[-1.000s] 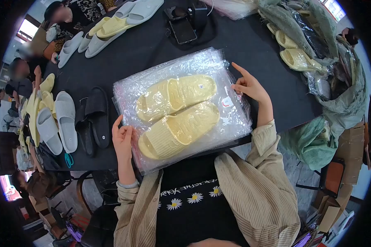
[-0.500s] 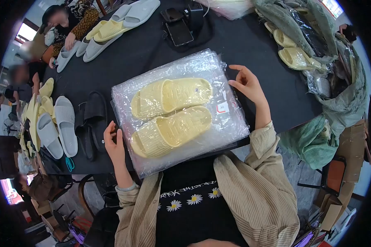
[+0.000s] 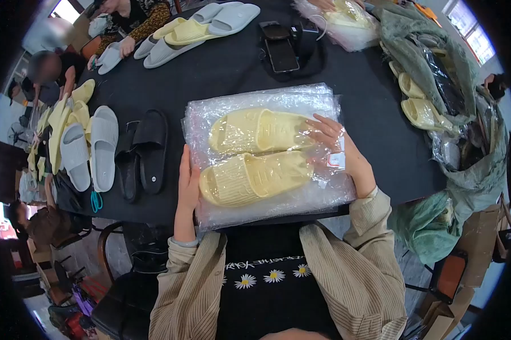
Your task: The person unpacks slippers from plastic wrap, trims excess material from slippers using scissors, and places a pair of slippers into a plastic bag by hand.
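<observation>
Two pale yellow slippers, the upper slipper (image 3: pixel 241 131) and the lower slipper (image 3: pixel 233 182), lie side by side under shiny clear plastic. Beneath them is a stack of clear plastic bags (image 3: pixel 210 218). A small white label with red print (image 3: pixel 336 160) shows near their right end. My right hand (image 3: pixel 343 144) rests at that end, fingers spread over the plastic by the upper slipper; whether any finger is inside the bag I cannot tell. Along the stack's left edge stands my left hand (image 3: pixel 188 184), fingers stretched out and holding nothing.
Black slippers (image 3: pixel 152 150) and grey slippers (image 3: pixel 103 147) stand to the left. More grey and yellow slippers (image 3: pixel 187 33) lie at the back, near another person's hand (image 3: pixel 126 46). A phone (image 3: pixel 281 55) lies behind the stack. A green sack (image 3: pixel 454 85) with bagged slippers is at right.
My right hand has moved from beyond the stack's right edge onto the plastic at the slippers' right end. My left hand has straightened against the left edge. The camera view has shifted.
</observation>
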`<state>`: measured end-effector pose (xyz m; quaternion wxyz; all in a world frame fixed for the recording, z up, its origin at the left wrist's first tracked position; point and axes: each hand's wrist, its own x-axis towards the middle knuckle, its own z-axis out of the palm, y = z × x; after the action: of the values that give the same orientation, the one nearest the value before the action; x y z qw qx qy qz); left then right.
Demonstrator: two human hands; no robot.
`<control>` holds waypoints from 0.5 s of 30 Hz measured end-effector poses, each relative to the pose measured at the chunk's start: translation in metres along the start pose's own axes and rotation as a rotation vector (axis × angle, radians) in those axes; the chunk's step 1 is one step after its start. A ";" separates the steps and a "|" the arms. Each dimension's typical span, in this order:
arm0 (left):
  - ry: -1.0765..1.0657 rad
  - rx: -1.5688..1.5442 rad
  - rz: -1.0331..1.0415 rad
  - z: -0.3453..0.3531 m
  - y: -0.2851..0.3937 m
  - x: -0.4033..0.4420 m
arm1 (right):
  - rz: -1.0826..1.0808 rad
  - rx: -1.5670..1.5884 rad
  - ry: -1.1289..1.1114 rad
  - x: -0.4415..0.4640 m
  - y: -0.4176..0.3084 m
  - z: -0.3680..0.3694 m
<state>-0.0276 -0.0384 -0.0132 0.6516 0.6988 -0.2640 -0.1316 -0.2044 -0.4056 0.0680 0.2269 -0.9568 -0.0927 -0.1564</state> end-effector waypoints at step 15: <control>-0.065 0.796 0.230 0.010 0.016 -0.004 | -0.274 0.033 -0.518 0.080 -0.060 0.065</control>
<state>-0.0393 -0.0444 0.0004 0.3323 0.8577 -0.3911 0.0325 -0.1278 -0.3141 0.0644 0.1881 -0.9395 -0.2785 0.0656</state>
